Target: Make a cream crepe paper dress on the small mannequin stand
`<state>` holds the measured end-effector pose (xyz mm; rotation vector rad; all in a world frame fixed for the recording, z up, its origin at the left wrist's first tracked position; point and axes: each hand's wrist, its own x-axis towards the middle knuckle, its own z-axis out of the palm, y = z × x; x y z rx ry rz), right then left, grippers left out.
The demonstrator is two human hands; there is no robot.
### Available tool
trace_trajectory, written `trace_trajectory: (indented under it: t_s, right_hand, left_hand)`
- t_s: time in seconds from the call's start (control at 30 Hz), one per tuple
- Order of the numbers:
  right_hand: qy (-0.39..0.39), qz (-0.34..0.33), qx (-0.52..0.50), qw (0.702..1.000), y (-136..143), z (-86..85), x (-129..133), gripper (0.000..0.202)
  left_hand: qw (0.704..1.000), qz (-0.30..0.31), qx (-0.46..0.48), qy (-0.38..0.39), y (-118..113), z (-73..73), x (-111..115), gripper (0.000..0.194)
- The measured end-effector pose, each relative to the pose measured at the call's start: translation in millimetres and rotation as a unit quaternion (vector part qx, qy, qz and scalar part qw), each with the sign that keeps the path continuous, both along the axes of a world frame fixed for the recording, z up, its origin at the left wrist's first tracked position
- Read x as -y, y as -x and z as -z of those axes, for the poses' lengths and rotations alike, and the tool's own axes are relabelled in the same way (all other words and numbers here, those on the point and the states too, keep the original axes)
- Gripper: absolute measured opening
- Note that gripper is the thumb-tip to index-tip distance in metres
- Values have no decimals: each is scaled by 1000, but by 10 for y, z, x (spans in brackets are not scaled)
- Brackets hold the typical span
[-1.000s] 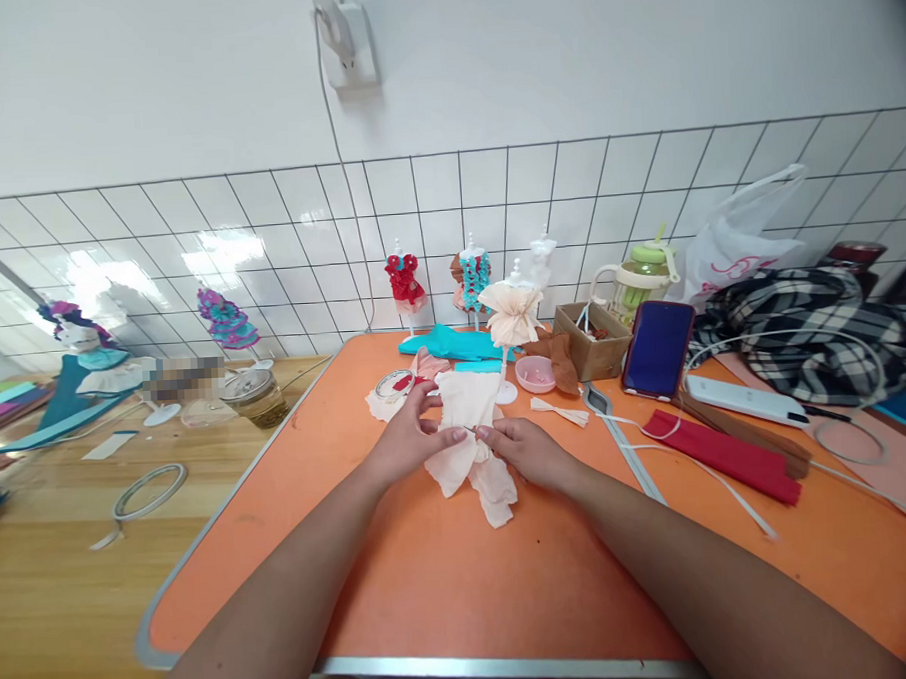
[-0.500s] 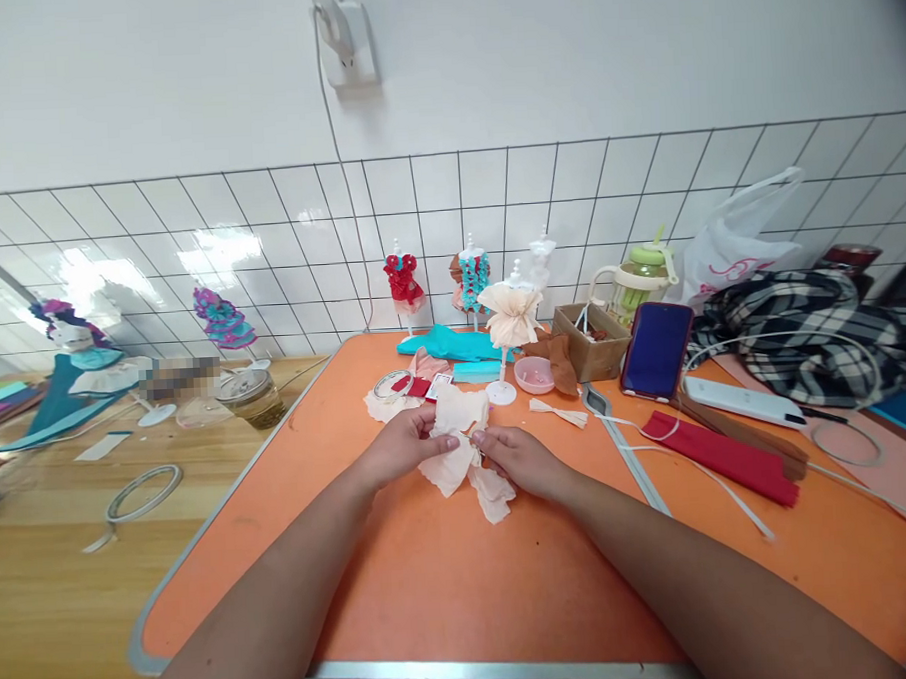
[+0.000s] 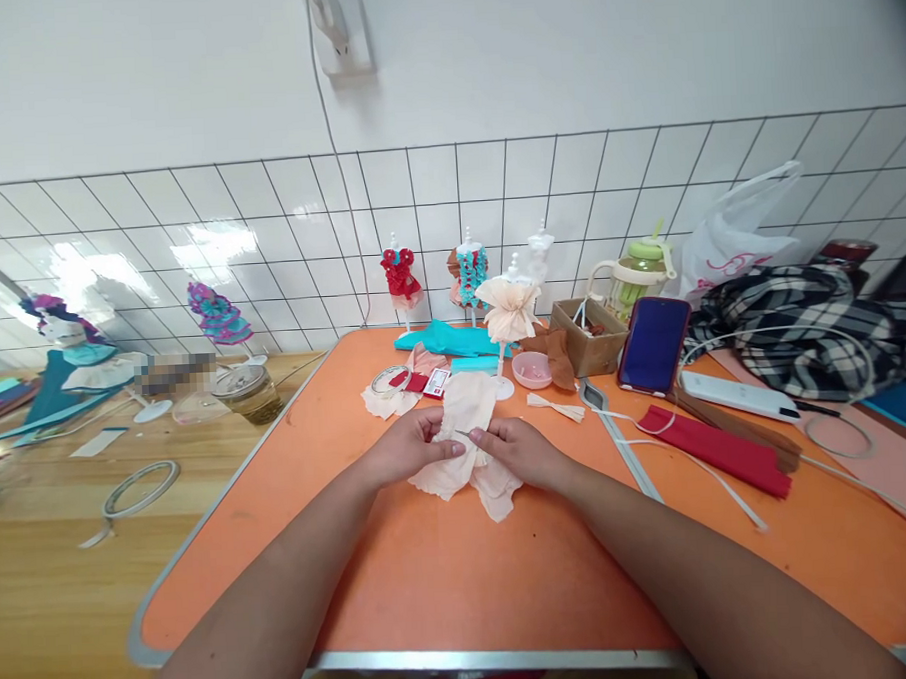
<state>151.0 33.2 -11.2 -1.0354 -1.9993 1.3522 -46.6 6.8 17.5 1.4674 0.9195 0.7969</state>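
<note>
Cream crepe paper (image 3: 468,404), in several ruffled pieces, is pinched between my two hands above the orange table (image 3: 426,591). My left hand (image 3: 411,448) grips its left side, thumb pressed on the paper. My right hand (image 3: 519,451) closes on the right side, with its thumb and fingertips near the gathered middle. The lower pieces fan out below my fingers. Just behind stands a small white dress form in a cream paper dress (image 3: 509,310). A loose cream paper piece (image 3: 385,403) lies to the left, under a tape ring (image 3: 391,381).
More small dress forms stand by the tiled wall, one in a red dress (image 3: 400,277). To the right are a pink bowl (image 3: 531,370), a cardboard box (image 3: 594,345), a phone (image 3: 654,346), scissors (image 3: 594,395), red crepe paper (image 3: 717,450) and a green-lidded bottle (image 3: 640,276).
The upper cream piece has risen and stands taller between my hands. The lower pieces have spread wider. My hands stay close together, both still pinching the paper.
</note>
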Motion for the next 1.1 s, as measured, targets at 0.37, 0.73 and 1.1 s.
trace_trajectory:
  t_s: [0.37,0.73,1.1]
  right_hand:
    - [-9,-36,5,999,-30,-8,0,47]
    - [-2,-18,19,1000,-99,-76,-31,54]
    - [-41,-31,29,998,-53,-14,-2,52]
  left_hand:
    - [1000,-5,-5,-7,-34,18,10,33]
    - [1000,-22,0,-13,21,-44,15,43]
    - [999,-4,-23,-24,-91,0,48,34]
